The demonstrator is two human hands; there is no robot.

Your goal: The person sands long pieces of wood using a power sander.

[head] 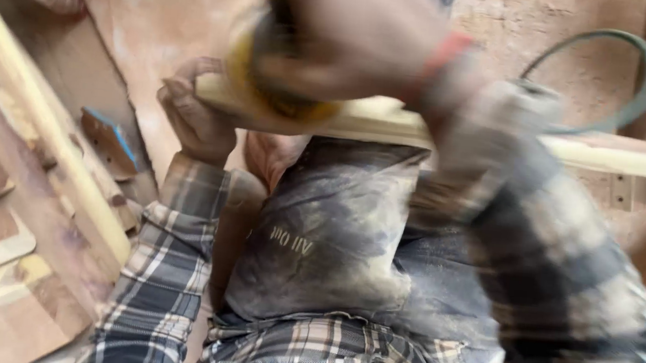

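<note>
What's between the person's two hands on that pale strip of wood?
In the head view, only a short bare stretch of the pale wood strip runs between the left hand gripping its end and the blurred right hand pressing a yellow tool.

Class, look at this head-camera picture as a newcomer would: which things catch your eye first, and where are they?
First comes the blurred right hand at top centre, pressing a round yellow tool onto a long pale wooden strip that runs to the right edge. The left hand grips that strip's left end, above a dusty dark trouser leg. A looped green-grey cable curves at top right.
</note>
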